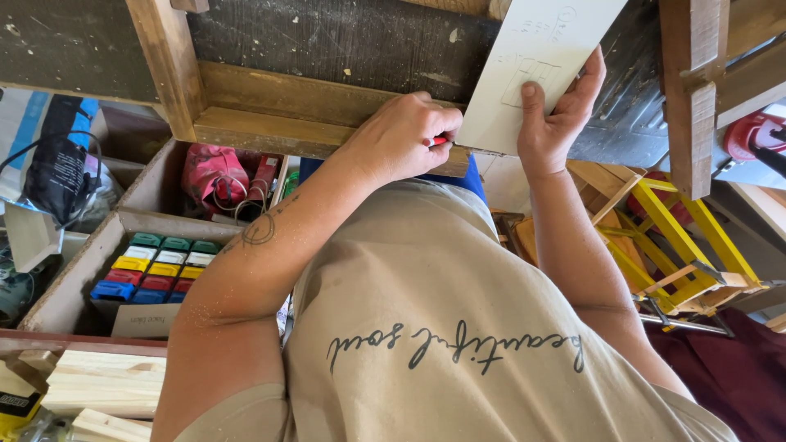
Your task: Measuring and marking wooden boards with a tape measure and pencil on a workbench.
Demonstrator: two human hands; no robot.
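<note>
Nearest the camera, a beige shirt (458, 327) fills the lower frame, with both forearms reaching away from it. Low on the left lie pale wood strips (102, 381). Beyond them a tray (74, 278) holds small coloured boxes (160, 266), and a red bag (213, 176) sits in the next compartment. To the right stands a yellow frame (679, 245). Farther out, the left hand (401, 135) is closed, thumb and fingers pinching a red pencil (439, 141), of which only a short length shows. This hand rests against a wooden rail (270, 115) of the bench. The right hand (557, 123) grips a white panel (532, 65) at its near end, thumb pressed flat on the marked face and fingers wrapped behind the far edge. The panel is held off the bench, its long axis running up and away to the right, out of frame. The pencil lies just left of the panel's near left corner, about touching its edge. The left hand is nearer that corner, and the right hand carries the panel. A red tool (757, 131) lies farthest right.
</note>
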